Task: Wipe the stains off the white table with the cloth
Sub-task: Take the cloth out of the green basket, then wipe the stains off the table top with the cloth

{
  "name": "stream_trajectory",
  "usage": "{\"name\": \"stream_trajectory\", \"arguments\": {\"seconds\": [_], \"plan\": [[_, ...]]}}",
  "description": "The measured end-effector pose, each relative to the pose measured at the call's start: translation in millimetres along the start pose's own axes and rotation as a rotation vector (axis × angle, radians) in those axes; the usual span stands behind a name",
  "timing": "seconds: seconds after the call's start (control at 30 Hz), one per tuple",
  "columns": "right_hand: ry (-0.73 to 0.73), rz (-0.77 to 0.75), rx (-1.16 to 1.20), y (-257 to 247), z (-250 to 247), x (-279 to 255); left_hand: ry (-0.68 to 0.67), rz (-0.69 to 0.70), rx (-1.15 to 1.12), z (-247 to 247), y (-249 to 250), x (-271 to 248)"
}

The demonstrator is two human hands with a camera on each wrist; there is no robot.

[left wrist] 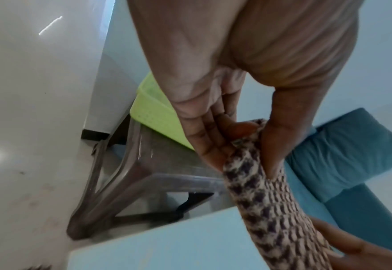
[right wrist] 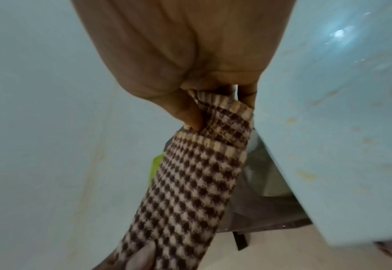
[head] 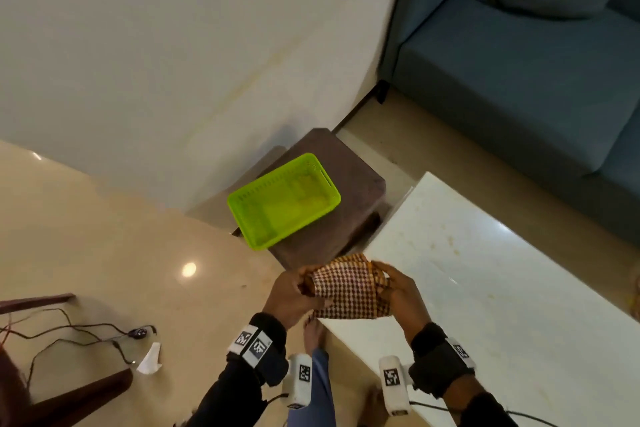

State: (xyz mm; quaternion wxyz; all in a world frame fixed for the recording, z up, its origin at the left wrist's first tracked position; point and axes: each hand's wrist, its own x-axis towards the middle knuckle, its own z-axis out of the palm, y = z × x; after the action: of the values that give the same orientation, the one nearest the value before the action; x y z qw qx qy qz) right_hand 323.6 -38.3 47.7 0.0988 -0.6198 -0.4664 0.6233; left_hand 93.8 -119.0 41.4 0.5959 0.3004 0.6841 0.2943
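A brown-and-white checked cloth [head: 346,288] is stretched between both hands, in the air over the near left corner of the white table [head: 485,288]. My left hand [head: 294,291] pinches its left end, thumb against fingers, as the left wrist view shows on the cloth [left wrist: 255,179]. At the other end my right hand [head: 398,291] grips the folded, fringed edge of the cloth [right wrist: 204,173]. Faint yellowish stains [head: 450,239] dot the table top, and the right wrist view shows such stains [right wrist: 305,176] too.
A lime green plastic basket [head: 284,201] sits on a dark brown stool [head: 349,184] just beyond the table corner. A blue sofa [head: 519,62] stands behind the table. Cables [head: 86,333] and a scrap of paper [head: 150,355] lie on the beige floor at left.
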Motion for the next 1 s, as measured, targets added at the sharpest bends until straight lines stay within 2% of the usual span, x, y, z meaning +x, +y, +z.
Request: {"name": "stream_trajectory", "arguments": {"seconds": [0.1, 0.27, 0.47, 0.53, 0.6, 0.67, 0.73, 0.8, 0.9, 1.0], "plan": [[0.053, 0.095, -0.016, 72, -22, -42, -0.022, -0.093, 0.124, 52, -33, -21], [0.171, 0.066, -0.067, 165, -41, -72, -0.053, -0.136, 0.222, 124, -84, -32], [0.294, 0.044, 0.002, 234, -35, -42, 0.022, -0.086, 0.324, 162, -125, 12], [0.316, 0.057, -0.014, 251, -29, -21, 0.096, -0.079, 0.353, 162, -139, 36], [0.364, 0.069, -0.152, 271, -20, 2, 0.220, -0.051, 0.443, 154, -157, 60], [0.389, 0.057, -0.418, 286, -12, 21, 0.293, -0.056, 0.569, 142, -174, 79], [0.416, -0.070, -0.588, 290, -5, 33, 0.306, -0.090, 0.623, 128, -190, 89], [0.418, -0.292, -0.690, 297, 10, 45, 0.268, -0.093, 0.613, 120, -208, 94], [0.221, -0.569, -0.894, 309, 34, 69, 0.238, -0.049, 0.551, 115, -225, 95], [0.031, -0.701, -1.110, 316, 40, 103, 0.291, -0.026, 0.583, 113, -232, 97]]}}
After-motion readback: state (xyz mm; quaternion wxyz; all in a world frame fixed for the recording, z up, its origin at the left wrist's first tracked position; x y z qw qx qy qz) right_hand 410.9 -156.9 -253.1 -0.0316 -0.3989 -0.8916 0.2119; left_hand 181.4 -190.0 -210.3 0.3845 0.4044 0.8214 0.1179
